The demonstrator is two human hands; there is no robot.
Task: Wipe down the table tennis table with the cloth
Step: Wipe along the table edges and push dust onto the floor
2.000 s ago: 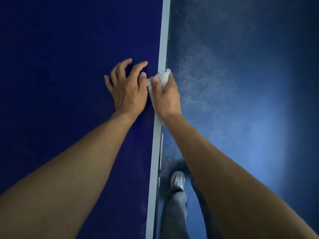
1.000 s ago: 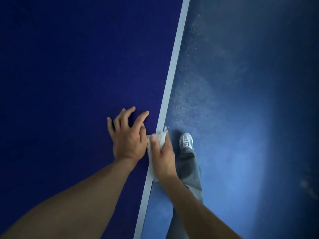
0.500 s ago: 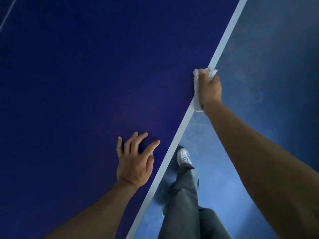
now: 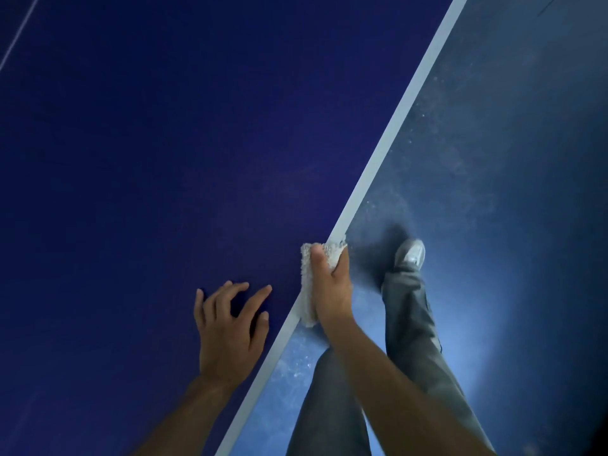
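The dark blue table tennis table fills the left and middle of the view, and its white edge line runs diagonally from upper right to bottom centre. My right hand grips a white fluffy cloth wrapped over that edge, thumb on top and fingers down the side. A short way to its left, my left hand rests on the tabletop with its fingers spread.
Blue floor lies to the right of the table edge, speckled with pale dust. My grey trouser legs and a white shoe stand close beside the edge. A thin white line crosses the far left tabletop.
My right hand slid the cloth back along the white edge toward me, ending beside my left hand. The left hand stayed on the tabletop.
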